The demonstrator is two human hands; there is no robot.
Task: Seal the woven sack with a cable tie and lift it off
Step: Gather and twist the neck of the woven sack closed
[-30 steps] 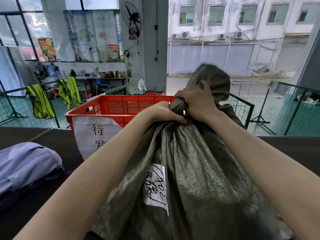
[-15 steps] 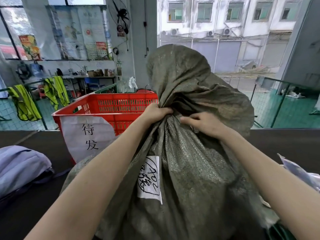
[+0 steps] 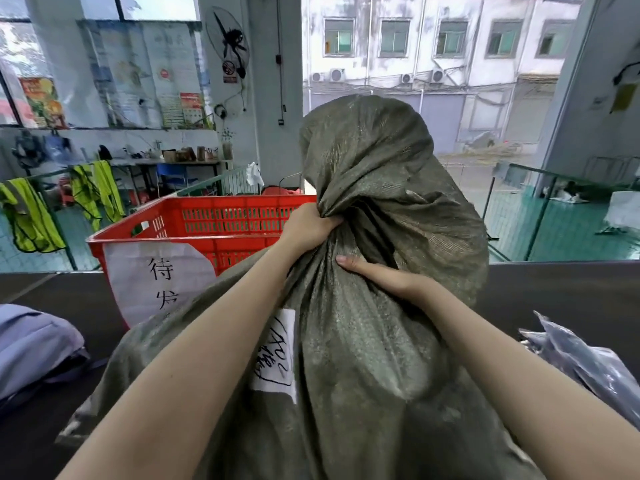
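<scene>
The grey-green woven sack (image 3: 363, 358) fills the near middle of the view, standing full and upright on a dark surface (image 3: 571, 289) that runs from left to right. Its loose top billows up and flops toward the far right above a gathered neck. Just behind it on the left stands a red plastic crate (image 3: 214, 223) with slotted walls, and a white paper sheet (image 3: 156, 278) with black handwritten characters hangs on the crate's near side. At the near left lies a pale lilac bundle (image 3: 34, 348) — cloth or a bag, the edge of the view is too distorted to be sure. At the near right edge sits a heap of grey plastic bags (image 3: 581, 362). Yellow safety vests (image 3: 93, 192) hang on a green railing at the far left.

The left hand (image 3: 308, 226) is clenched around the gathered neck of the sack, fingers wrapped into the folds. The right hand (image 3: 384, 277) lies lower and just to the right, fingers together and pressed flat against the sack's fabric — its thumb side is tucked under a fold. A small white label (image 3: 277, 355) with black scrawl is stuck to the sack's front, below the hands
</scene>
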